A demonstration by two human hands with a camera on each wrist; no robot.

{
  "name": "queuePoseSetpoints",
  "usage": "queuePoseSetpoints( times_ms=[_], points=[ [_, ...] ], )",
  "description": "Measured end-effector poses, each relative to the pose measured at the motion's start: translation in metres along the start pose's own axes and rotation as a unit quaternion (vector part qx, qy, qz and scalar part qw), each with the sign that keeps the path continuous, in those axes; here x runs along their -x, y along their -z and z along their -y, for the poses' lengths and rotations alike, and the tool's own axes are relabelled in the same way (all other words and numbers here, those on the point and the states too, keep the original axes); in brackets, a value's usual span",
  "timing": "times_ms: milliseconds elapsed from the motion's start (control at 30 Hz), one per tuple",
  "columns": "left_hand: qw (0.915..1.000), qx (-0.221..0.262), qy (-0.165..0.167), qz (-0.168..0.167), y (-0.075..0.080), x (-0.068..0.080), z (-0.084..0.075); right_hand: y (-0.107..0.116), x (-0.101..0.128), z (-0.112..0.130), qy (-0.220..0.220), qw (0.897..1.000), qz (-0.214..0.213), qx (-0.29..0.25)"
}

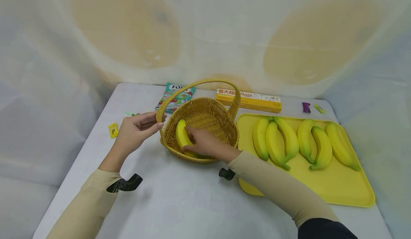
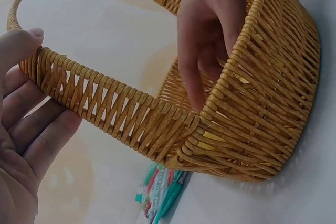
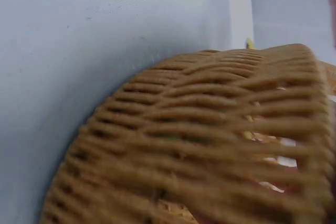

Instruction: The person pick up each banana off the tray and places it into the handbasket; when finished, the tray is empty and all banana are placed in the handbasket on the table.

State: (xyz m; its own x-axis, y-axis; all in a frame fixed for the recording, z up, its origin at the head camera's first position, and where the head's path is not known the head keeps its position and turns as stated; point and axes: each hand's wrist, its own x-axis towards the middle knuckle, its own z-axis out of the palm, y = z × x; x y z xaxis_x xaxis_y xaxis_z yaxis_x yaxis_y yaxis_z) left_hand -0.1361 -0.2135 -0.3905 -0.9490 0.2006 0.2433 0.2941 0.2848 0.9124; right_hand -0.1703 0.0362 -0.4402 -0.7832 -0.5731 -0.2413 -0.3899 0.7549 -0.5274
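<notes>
Writing: "PASTA" in capitals on the long yellow-and-white cardboard box (image 1: 248, 100) at the far edge of the pale grey desk (image 1: 179, 199), with Chinese characters before it (too small to read surely); "FO…" at the top of the green-and-white snack bag (image 1: 176, 95), the rest hidden behind the handle.
Basket: round woven wicker basket with an arched handle (image 1: 205, 132), upright on the desk, just left of the flat yellow plastic tray (image 1: 337, 187).
Banana in basket: one yellow banana with a green tip (image 1: 182, 136), lying against the left inner wall of the basket.
Right hand (image 1: 205, 144): reaching over the near rim into the basket, fingers (image 1: 191, 131) curled over the banana's middle and resting on it; thumb at its near end.
Left hand (image 1: 136, 132): at the left foot of the handle, thumb on top and fingers (image 2: 44, 137) beneath, loosely bent round the woven band (clearest in the left wrist view).
Right wrist view: blurred basket weave close up, fingers not shown.
Tray contents: six yellow bananas (image 1: 290, 139) in two bunches of three, lying side by side.
Small items: yellow sachet (image 1: 113, 130) left of the left hand; purple wrapper (image 1: 306, 107) and yellow-green wrapper (image 1: 319, 108) beyond the tray.
</notes>
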Motion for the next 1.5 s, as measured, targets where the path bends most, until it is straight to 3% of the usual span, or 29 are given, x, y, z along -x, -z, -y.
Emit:
queuePoseSetpoints(
  times_ms=[167,333,433,533,633,733,933,1200,1500],
  points=[
    [1.0000,-0.006,0.002,0.001,-0.001,-0.001,-0.001,0.015,0.030,-0.008,0.016,0.999,-0.044,0.003],
    [1.0000,-0.002,0.002,0.001,0.000,0.000,-0.001,0.030,0.065,-0.026,0.036,0.987,-0.156,0.025],
    [1.0000,0.002,-0.003,0.000,0.001,0.000,0.000,0.038,0.084,-0.045,0.037,0.976,-0.213,0.009],
    [1.0000,0.002,-0.007,-0.002,0.002,0.001,0.000,0.046,0.099,-0.068,0.021,0.967,-0.252,-0.018],
    [0.9999,0.000,-0.011,-0.002,0.002,0.000,0.000,0.052,0.110,-0.095,-0.024,0.961,-0.274,-0.031],
    [1.0000,-0.001,-0.010,0.000,0.002,0.000,0.000,0.056,0.118,-0.120,-0.091,0.959,-0.267,-0.025],
    [1.0000,-0.002,-0.002,0.001,0.001,0.001,0.001,0.057,0.121,-0.146,-0.182,0.964,-0.195,0.013],
    [1.0000,0.002,-0.006,0.003,0.001,0.000,0.001,0.054,0.112,-0.150,-0.218,0.965,-0.139,0.034],
    [1.0000,0.002,-0.003,0.004,0.000,0.000,0.001,0.060,0.125,-0.145,-0.196,0.969,-0.150,0.010]
  ],
)
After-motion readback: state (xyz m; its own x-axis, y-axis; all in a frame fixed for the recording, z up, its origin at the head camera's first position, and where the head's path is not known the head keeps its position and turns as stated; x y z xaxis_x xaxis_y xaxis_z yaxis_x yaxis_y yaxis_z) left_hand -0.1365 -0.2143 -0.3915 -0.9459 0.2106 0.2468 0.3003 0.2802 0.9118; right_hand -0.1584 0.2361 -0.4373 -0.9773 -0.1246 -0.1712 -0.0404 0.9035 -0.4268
